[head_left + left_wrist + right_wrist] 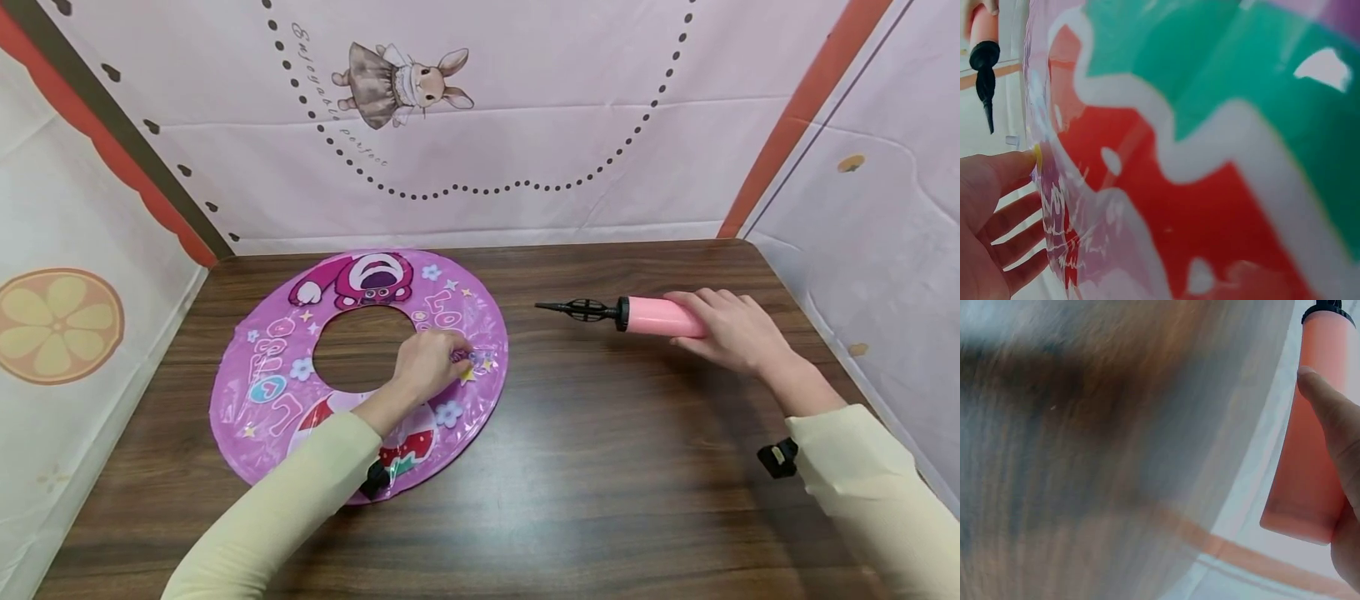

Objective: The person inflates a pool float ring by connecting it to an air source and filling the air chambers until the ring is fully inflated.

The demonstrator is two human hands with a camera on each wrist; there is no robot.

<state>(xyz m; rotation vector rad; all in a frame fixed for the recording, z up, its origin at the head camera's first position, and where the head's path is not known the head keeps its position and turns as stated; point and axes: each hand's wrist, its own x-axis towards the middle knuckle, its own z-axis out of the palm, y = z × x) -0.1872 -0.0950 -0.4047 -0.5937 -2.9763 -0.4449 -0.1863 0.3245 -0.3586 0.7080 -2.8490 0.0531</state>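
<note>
A purple inflatable swim ring (234, 379) with a cartoon bear and strawberry prints lies flat on the left half of the table. My left hand (429, 367) reaches across its centre hole and pinches the ring near a small clear valve (477, 357) on the right side. In the left wrist view, the thumb presses the ring's shiny surface (1147, 219). On the right, my right hand (738, 333) grips the pink barrel of a hand pump (660, 317) from above. Its black tapered nozzle (551, 307) points left, toward the ring. The right wrist view shows the thumb along the barrel (1313, 444).
Both things are on a dark wood-grain table (585, 467). A printed cloth backdrop (540, 75) with a rabbit figure rises behind the far edge, and cloth walls stand at both sides. Each wrist carries a small black camera (778, 457).
</note>
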